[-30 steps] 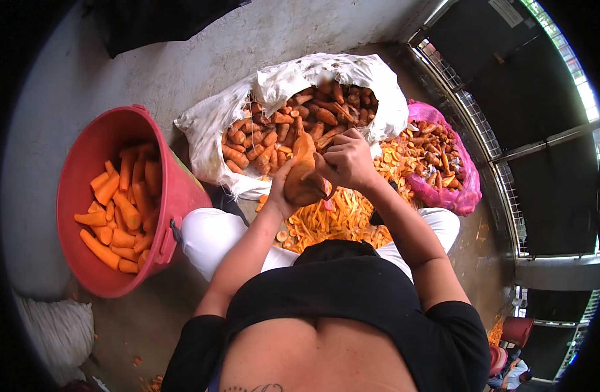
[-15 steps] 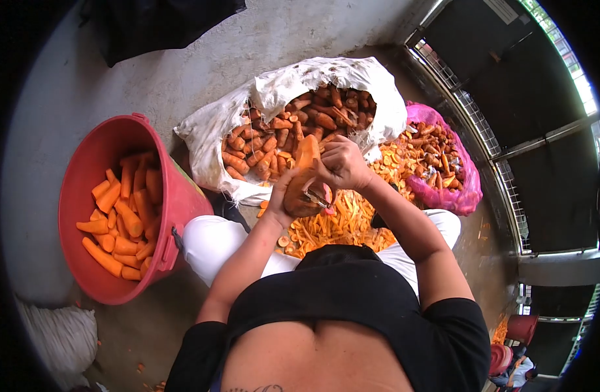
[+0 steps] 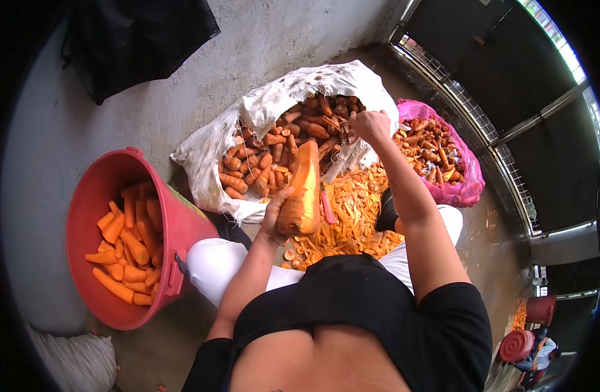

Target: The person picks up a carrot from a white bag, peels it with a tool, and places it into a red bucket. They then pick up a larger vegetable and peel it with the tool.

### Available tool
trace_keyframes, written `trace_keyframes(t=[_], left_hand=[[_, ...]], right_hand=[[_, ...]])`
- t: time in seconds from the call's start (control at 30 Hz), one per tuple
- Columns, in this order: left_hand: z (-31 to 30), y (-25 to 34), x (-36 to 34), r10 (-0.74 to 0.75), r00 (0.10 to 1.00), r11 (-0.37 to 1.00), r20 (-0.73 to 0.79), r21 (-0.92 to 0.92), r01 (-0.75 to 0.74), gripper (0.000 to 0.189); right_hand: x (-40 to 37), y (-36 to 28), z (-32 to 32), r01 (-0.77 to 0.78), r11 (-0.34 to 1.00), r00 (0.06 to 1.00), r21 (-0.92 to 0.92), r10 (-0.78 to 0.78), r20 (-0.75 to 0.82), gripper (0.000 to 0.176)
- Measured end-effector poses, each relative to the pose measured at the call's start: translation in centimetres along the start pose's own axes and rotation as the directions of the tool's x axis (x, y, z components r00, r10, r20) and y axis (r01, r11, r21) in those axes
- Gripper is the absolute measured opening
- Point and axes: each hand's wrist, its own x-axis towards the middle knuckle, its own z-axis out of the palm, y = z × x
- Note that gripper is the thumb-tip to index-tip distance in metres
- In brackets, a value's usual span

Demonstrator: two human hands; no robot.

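My left hand [image 3: 274, 219] is wrapped round the thick lower end of a large, partly peeled carrot [image 3: 302, 196], its bare orange tip pointing away from me. Just right of the carrot, a slim pink-handled tool [image 3: 327, 206] shows against the heap of peelings [image 3: 359, 212]. My right hand [image 3: 372, 125], out at arm's length, is closed near the right side of the white sack's opening. What its fingers hold, if anything, I cannot tell. Unpeeled carrots [image 3: 248, 163] fill the white sack [image 3: 205, 153].
On my left stands a red bucket [image 3: 182, 258] with peeled carrots [image 3: 127, 245] inside. A pink mesh bag [image 3: 470, 179] of scraps lies beyond the peelings. Black cloth [image 3: 136, 46] hangs on the wall. At far right, a person [image 3: 544, 353] is beside red containers [image 3: 516, 345].
My right hand has moved from the carrot out toward the sack's right side. The carrot has turned in my left hand, showing more peeled surface. The whole view has shifted slightly.
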Motion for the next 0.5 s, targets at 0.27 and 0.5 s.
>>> trace_keyframes(t=[0.27, 0.5], left_hand=[[-0.6, 0.0, 1.4, 0.068, 0.991, 0.997, -0.115, -0.031, -0.072, 0.049], [-0.8, -0.8, 1.4, 0.006, 1.0, 0.992, -0.025, -0.127, -0.009, 0.049]], right_hand=[[-8.6, -5.6, -4.8, 0.282, 0.757, 0.959, 0.589, -0.245, -0.145, 0.045], [-11.9, -9.9, -6.8, 0.704, 0.562, 0.71, 0.434, -0.549, -0.441, 0.034]])
